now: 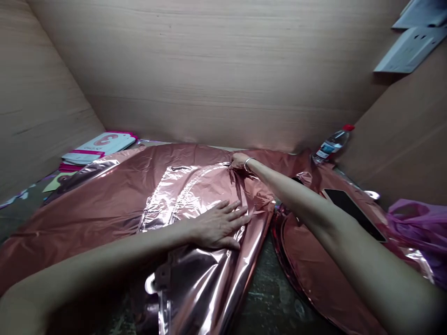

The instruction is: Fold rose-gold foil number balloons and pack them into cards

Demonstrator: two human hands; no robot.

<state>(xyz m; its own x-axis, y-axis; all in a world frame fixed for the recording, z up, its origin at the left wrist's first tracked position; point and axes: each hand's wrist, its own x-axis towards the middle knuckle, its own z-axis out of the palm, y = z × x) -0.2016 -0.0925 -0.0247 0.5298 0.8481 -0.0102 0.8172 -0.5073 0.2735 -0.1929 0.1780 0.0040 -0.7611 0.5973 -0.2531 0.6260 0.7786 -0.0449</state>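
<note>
A shiny rose-gold foil balloon, flat and creased, lies across the middle of the table on more foil of the same colour. My left hand presses on it palm down, fingers stretched and spread. Farther back, my right hand, with a bracelet at the wrist, has its fingers closed on a gathered part of the foil. Creases run from that grip towards me. The fingertips of this hand are partly hidden in the folds.
Stacked printed packets lie at the back left. On the right are a red-capped bottle, a phone, a purple plastic bag and a pile of rounded foil pieces. Wooden panels enclose the table.
</note>
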